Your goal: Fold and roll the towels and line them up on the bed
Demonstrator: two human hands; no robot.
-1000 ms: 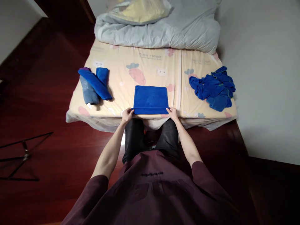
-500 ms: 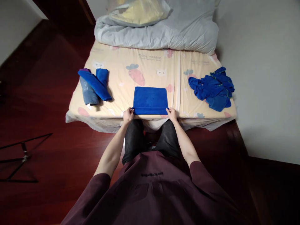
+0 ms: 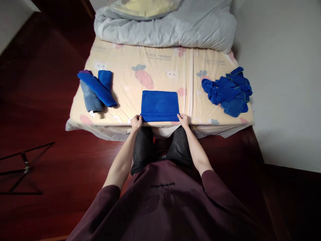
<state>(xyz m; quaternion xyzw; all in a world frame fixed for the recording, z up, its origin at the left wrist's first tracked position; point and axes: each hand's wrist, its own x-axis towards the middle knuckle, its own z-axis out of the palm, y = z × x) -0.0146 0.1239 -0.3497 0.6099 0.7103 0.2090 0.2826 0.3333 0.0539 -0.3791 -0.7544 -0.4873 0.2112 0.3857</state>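
A blue cloth [image 3: 159, 102] lies flat on the patterned bed sheet [image 3: 125, 80], close to the sheet's near edge. The left hand [image 3: 136, 122] and right hand [image 3: 184, 120] pinch its 2 near corners, at the ends of a narrow band [image 3: 159, 117] that appears folded. For an even fold, the 2 hands should sit level and apply light, equal sideways tension; unequal pull would probably skew the band. Rolled cloths [image 3: 96, 87] lie well apart at left, crumpled cloths [image 3: 227, 90] at right.

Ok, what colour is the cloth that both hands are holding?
The cloth is plain bright blue; it shows best in the head view.
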